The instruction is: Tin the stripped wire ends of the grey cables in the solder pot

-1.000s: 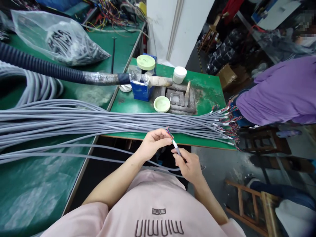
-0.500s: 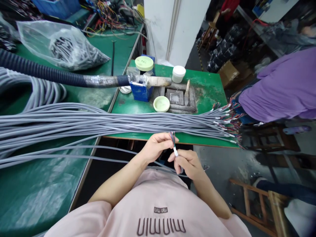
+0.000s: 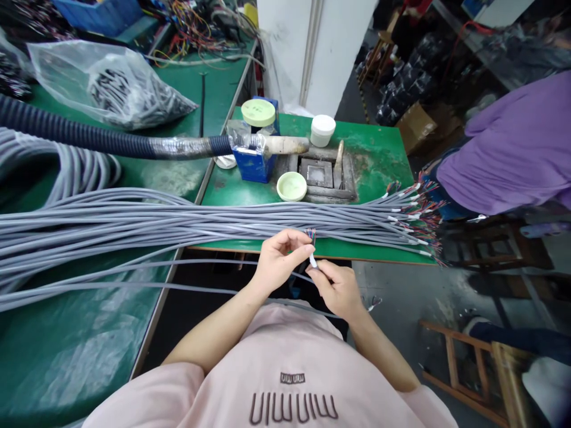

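My left hand (image 3: 282, 257) pinches the coloured wires (image 3: 311, 233) that fan out of a grey cable's stripped end. Just below them, a white sleeve (image 3: 313, 261) wraps the end of that cable. My right hand (image 3: 338, 289) is closed on the cable by the sleeve, thumb and fingertips together. Beyond both hands, a thick bundle of grey cables (image 3: 250, 221) runs across the bench, its stripped ends (image 3: 426, 217) splayed at the right. A few loose grey cables (image 3: 196, 287) pass below the bench edge toward my lap.
Behind the bundle stand a solder pot (image 3: 317, 174), a pale green dish (image 3: 292, 186), a white jar (image 3: 322, 130) and a blue box (image 3: 254, 164) bearing a ribbed hose (image 3: 120, 142). A bag of cables (image 3: 129, 89) lies left. A person in purple (image 3: 513, 148) is at right, near a wooden stool (image 3: 464, 362).
My left thumb has moved down to the white sleeve, and the wire tips now show above my fingers. The cable end tilts differently, and my right hand has drawn slightly closer to it.
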Demonstrator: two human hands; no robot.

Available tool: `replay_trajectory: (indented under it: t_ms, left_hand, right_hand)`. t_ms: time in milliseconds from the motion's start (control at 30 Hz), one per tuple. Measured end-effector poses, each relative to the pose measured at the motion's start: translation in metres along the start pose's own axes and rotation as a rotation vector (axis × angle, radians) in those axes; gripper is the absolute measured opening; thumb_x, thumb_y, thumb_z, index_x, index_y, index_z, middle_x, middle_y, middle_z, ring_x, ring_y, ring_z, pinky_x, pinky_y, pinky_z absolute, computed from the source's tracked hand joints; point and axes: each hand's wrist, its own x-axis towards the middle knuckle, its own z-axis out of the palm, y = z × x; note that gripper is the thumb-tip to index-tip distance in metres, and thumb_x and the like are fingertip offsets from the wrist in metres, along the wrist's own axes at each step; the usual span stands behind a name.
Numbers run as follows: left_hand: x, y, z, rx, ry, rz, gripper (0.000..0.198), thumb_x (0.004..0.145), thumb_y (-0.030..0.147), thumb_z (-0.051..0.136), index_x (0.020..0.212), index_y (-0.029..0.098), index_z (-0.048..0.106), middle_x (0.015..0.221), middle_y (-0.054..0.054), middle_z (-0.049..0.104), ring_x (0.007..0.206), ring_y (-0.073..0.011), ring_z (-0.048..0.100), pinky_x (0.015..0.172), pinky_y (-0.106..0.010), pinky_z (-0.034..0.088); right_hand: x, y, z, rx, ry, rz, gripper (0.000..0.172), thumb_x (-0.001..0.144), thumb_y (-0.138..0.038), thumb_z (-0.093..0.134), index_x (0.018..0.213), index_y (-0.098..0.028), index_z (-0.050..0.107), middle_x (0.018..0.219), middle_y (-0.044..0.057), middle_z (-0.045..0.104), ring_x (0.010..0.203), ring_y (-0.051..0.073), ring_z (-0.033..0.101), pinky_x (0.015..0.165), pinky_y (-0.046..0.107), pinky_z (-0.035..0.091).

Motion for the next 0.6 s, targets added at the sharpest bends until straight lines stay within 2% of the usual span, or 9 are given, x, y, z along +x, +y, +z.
replay_trajectory:
  t_ms: [133, 267, 333, 467, 600]
  left_hand:
    - [0.002, 0.000, 0.000, 0.036, 0.006, -0.018, 0.016, 0.068, 0.026, 0.077, 0.074, 0.016, 0.065, 0.063, 0.003, 0.058, 0.057, -0.0065, 0.049, 0.057, -0.019, 0.042]
    - [0.003, -0.010, -0.003, -0.087, -0.005, -0.062, 0.017, 0.068, 0.025, 0.077, 0.070, 0.016, 0.063, 0.065, 0.003, 0.059, 0.058, -0.0055, 0.049, 0.056, -0.018, 0.041]
    - [0.002, -0.013, -0.004, -0.140, -0.006, -0.037, 0.017, 0.068, 0.025, 0.077, 0.070, 0.016, 0.063, 0.065, 0.003, 0.058, 0.057, -0.0055, 0.049, 0.055, -0.017, 0.041]
    - [0.000, -0.011, -0.001, -0.055, 0.001, 0.061, 0.015, 0.068, 0.025, 0.076, 0.070, 0.016, 0.064, 0.062, 0.002, 0.057, 0.057, -0.0071, 0.050, 0.054, -0.019, 0.042]
    - [0.003, -0.005, 0.001, -0.003, 0.041, 0.040, 0.016, 0.066, 0.027, 0.076, 0.069, 0.016, 0.065, 0.064, 0.001, 0.060, 0.056, -0.0068, 0.050, 0.053, -0.019, 0.043]
  right_hand:
    - [0.000, 0.001, 0.001, -0.046, 0.021, -0.032, 0.025, 0.091, -0.027, 0.049, 0.071, -0.017, 0.060, 0.052, -0.005, 0.046, 0.046, 0.006, 0.041, 0.050, 0.021, 0.032]
    - [0.001, 0.002, 0.002, -0.009, 0.015, -0.004, 0.024, 0.091, -0.028, 0.048, 0.075, -0.017, 0.063, 0.053, -0.004, 0.049, 0.047, 0.007, 0.042, 0.051, 0.020, 0.033]
    - [0.001, 0.003, 0.003, 0.013, 0.014, 0.011, 0.024, 0.091, -0.029, 0.048, 0.078, -0.017, 0.064, 0.052, -0.004, 0.050, 0.048, 0.007, 0.043, 0.052, 0.020, 0.034]
    - [0.003, 0.006, 0.005, -0.009, 0.022, -0.024, 0.025, 0.091, -0.029, 0.048, 0.075, -0.016, 0.063, 0.055, -0.003, 0.051, 0.050, 0.007, 0.043, 0.053, 0.020, 0.034]
    - [0.004, 0.009, 0.006, -0.037, 0.020, -0.043, 0.025, 0.092, -0.028, 0.047, 0.077, -0.016, 0.063, 0.058, -0.002, 0.054, 0.051, 0.008, 0.045, 0.054, 0.020, 0.035]
